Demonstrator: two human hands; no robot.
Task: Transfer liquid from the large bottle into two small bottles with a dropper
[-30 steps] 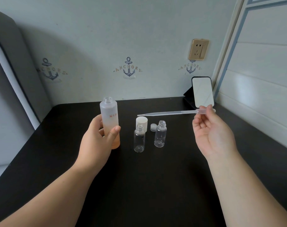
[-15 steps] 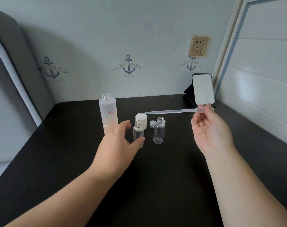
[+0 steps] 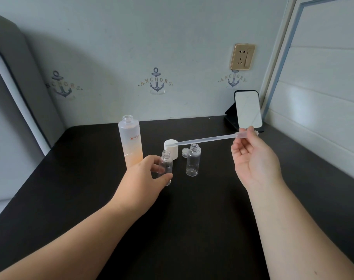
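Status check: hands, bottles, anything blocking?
Left hand grips near small bottle. Right hand pinches dropper bulb. Large bottle uncapped, upright. Nothing blocking.

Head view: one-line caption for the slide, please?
Left hand grips a small bottle; right hand holds the dropper beside the open large bottle.

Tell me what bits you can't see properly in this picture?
- Left small bottle: the left hand covers its lower side and base.
- Dropper: whether it holds liquid is too faint to tell.
- Small cap: half hidden behind the right small bottle.
- Large bottle: red label too small to read.
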